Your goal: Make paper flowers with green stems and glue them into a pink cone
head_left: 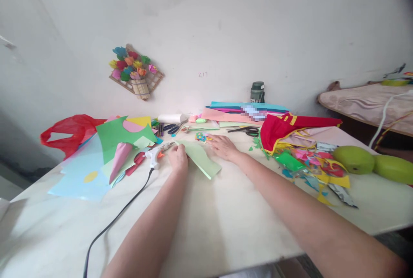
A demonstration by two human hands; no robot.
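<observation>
A folded strip of pale green paper [201, 157] slants across the middle of the white table. My left hand [179, 156] is closed at the strip's upper left edge, its fingertips partly hidden. Close beyond that hand lies a white glue gun [155, 154], its nozzle pointing towards my fingers and its black cord running to the front. My right hand [223, 146] rests palm down to the right of the strip, fingers stretched out. Its fingertips touch or nearly touch a small cluster of colourful paper flowers [201, 136].
Coloured paper sheets, a pink paper cone [121, 159] and a red plastic bag [69, 131] lie left. Scissors [248, 131], a red cloth [284, 131], paper scraps [318, 166] and green fruit-like objects [355, 159] lie right. A flask [257, 92] stands behind stacked paper.
</observation>
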